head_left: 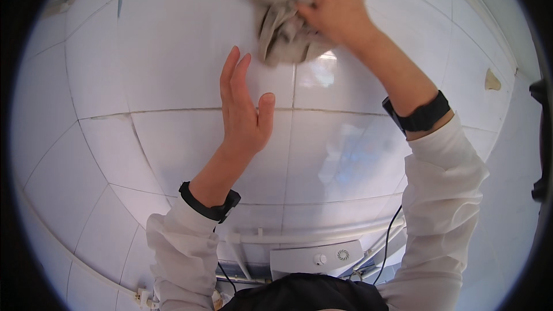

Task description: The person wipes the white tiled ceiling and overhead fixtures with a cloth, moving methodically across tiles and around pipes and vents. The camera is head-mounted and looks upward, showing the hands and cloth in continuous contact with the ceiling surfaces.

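A crumpled grey-beige cloth [288, 34] lies pressed against the white tiled wall [178, 52] at the top of the view. My right hand [337, 6] is on the cloth, its fingers bent over the fabric and partly cut off by the upper edge. Lower and to the left, my left hand [245, 106] is raised before the tiles with its fingers stretched and thumb apart, holding nothing. Black bands circle both my wrists, above rolled white sleeves.
White pipes [311, 235] run across the lower wall, above a white box-shaped appliance [317, 258] with a knob. A dark cable [387, 236] hangs at its right. A beige patch [492, 80] marks the tiles at right. At lower left sits a pipe fitting [144, 298].
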Demonstrator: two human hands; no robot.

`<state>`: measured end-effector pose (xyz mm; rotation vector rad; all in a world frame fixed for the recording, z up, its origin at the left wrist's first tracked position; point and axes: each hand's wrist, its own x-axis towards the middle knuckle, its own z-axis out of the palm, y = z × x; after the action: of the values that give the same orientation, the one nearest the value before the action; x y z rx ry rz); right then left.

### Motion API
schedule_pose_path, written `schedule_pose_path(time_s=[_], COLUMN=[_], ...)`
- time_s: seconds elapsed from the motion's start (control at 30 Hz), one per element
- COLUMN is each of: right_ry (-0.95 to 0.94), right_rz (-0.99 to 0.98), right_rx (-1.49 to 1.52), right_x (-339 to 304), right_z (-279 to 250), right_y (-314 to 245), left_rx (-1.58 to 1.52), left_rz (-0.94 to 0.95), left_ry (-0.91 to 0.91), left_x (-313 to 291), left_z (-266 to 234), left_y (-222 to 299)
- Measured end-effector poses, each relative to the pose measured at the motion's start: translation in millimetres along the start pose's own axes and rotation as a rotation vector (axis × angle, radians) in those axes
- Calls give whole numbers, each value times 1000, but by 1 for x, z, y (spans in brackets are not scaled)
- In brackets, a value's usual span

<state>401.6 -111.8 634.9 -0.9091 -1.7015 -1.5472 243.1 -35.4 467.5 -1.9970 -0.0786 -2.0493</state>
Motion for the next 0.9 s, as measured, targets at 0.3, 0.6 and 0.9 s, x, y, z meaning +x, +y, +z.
schedule_pose_path(time_s=[0.3, 0.6, 0.9], right_ry=[21, 11, -6], right_rz=[-173, 186, 25], right_rx=[82, -50, -14], right_x=[-76, -111, -181], right_z=[-7, -51, -63], right_y=[11, 123, 126], left_rx=[-127, -187, -211], left_rz=[-37, 35, -13], left_ry=[26, -83, -82], left_x=[12, 18, 17], left_z=[33, 118, 151], left_y=[17, 71, 101])
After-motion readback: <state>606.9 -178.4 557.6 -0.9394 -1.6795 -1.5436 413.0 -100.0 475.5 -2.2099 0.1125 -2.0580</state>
